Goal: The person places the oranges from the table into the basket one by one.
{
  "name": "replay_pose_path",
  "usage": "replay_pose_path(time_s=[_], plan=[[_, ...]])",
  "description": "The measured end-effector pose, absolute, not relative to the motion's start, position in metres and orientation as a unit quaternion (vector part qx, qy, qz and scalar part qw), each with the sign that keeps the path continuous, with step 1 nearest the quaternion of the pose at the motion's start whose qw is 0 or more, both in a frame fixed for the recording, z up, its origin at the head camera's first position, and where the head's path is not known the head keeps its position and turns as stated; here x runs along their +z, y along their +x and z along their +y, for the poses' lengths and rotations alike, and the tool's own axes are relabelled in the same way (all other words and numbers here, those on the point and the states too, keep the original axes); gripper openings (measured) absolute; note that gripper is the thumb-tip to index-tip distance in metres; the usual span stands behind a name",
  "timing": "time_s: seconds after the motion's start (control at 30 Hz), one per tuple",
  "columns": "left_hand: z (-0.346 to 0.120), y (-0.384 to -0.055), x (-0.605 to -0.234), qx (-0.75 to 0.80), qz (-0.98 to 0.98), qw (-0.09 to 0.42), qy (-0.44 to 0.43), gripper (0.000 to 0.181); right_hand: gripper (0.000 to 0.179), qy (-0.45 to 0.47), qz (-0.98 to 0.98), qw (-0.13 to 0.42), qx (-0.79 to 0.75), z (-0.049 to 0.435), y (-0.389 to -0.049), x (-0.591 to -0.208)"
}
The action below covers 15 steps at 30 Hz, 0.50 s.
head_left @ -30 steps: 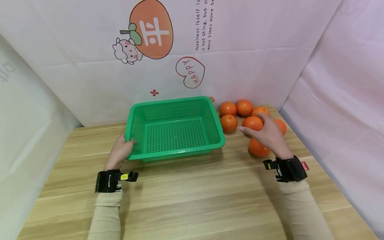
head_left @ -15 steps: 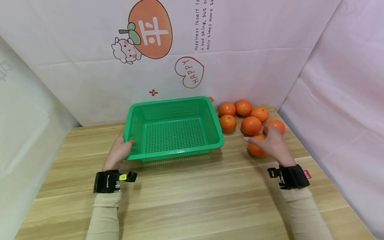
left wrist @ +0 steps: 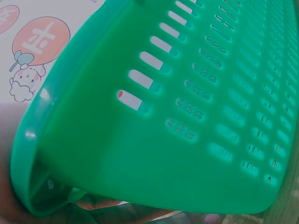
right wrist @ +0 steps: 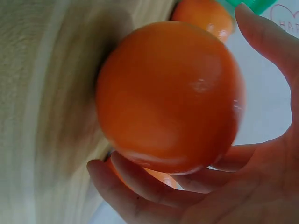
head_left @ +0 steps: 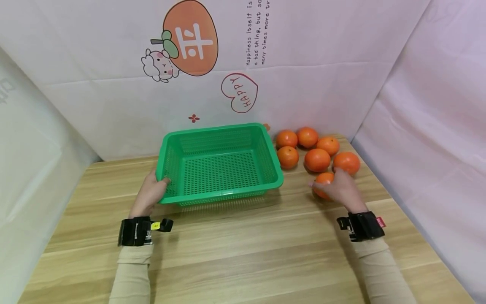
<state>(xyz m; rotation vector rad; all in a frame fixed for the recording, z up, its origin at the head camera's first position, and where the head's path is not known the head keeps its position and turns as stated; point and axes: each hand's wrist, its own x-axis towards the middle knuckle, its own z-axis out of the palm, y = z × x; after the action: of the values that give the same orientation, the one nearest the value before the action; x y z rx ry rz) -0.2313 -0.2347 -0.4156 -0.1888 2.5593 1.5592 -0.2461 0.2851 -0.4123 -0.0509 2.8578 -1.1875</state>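
Observation:
My left hand (head_left: 149,193) grips the left rim of a green plastic basket (head_left: 222,195), thumb over the edge. In the left wrist view the perforated basket wall (left wrist: 107,154) fills most of the picture, with fingers partly seen beneath it. On the right, my right hand (head_left: 344,190) reaches around the nearest orange (head_left: 324,180), which sits on the table. Seen from the right wrist, the fingers lie along one side of this orange (right wrist: 170,98), while the thumb stands apart from it. Next to that hand lies another orange (head_left: 347,163).
More oranges (head_left: 317,160) cluster right of the basket, close to the back wall. The wooden table (head_left: 243,253) runs to a white printed cloth (head_left: 303,84) at the back, with cloth on both sides too.
My right hand has moved from the middle orange toward me, down to the nearest orange, and its fingers have come around it. The left hand and the basket stay in place.

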Motion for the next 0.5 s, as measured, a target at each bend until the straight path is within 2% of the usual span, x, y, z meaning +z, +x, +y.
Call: replay_pose_path(time_s=[0.1, 0.17, 0.5], plan=[[-0.235, -0.232, -0.416, 0.519, 0.85, 0.069, -0.063, 0.061, 0.12, 0.048, 0.952, 0.08, -0.291, 0.292, -0.243, -0.419], [-0.234, -0.232, -0.416, 0.519, 0.849, 0.069, -0.064, 0.06, 0.124, 0.056, 0.951, 0.09, -0.29, 0.293, -0.244, -0.422], [-0.234, -0.232, -0.416, 0.514, 0.853, 0.065, -0.065, 0.058, 0.125, 0.063, 0.954, 0.077, -0.282, 0.292, -0.247, -0.434]])
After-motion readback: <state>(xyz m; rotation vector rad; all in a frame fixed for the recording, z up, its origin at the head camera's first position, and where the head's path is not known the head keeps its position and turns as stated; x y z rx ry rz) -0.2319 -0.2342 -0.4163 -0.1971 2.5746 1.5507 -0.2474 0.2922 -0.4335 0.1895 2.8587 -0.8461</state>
